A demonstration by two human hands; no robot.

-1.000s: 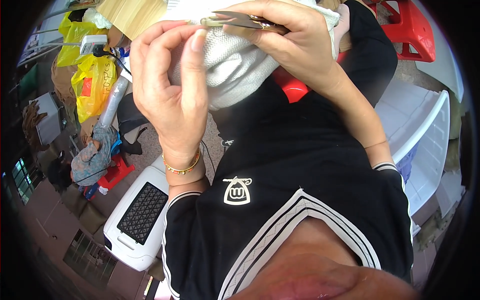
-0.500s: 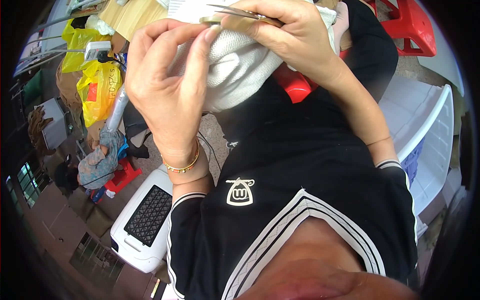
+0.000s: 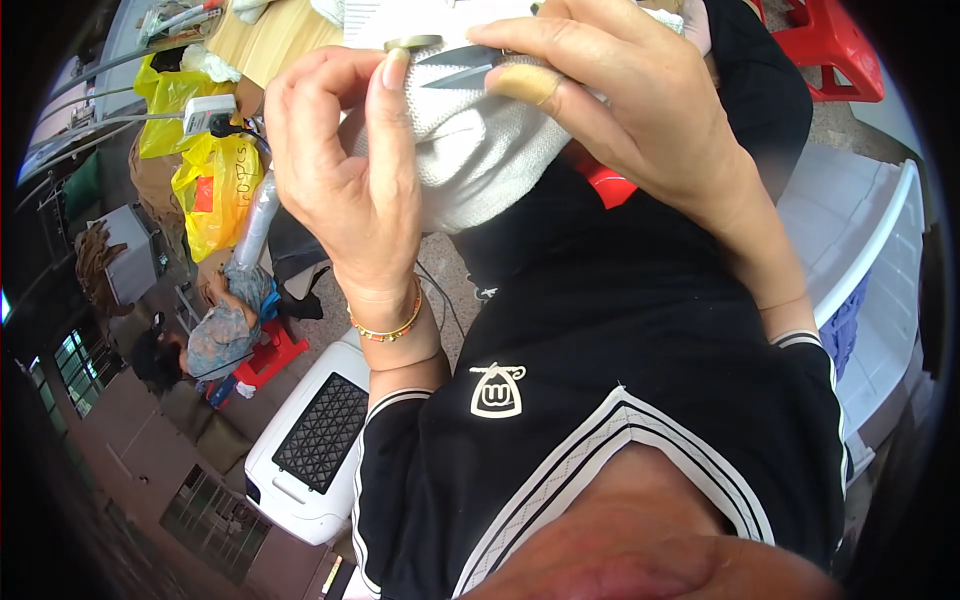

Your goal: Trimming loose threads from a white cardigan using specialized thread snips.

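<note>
Left hand (image 3: 345, 170) pinches a button-like disc (image 3: 413, 43) by white knitwear (image 3: 480, 150), right hand (image 3: 645, 100) grips snips (image 3: 455, 75): apparently trimming, calling next for careful blade placement.

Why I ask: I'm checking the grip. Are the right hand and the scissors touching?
Touching. The head view shows the right hand holding the scissors, with its thumb pressed against them.
</note>
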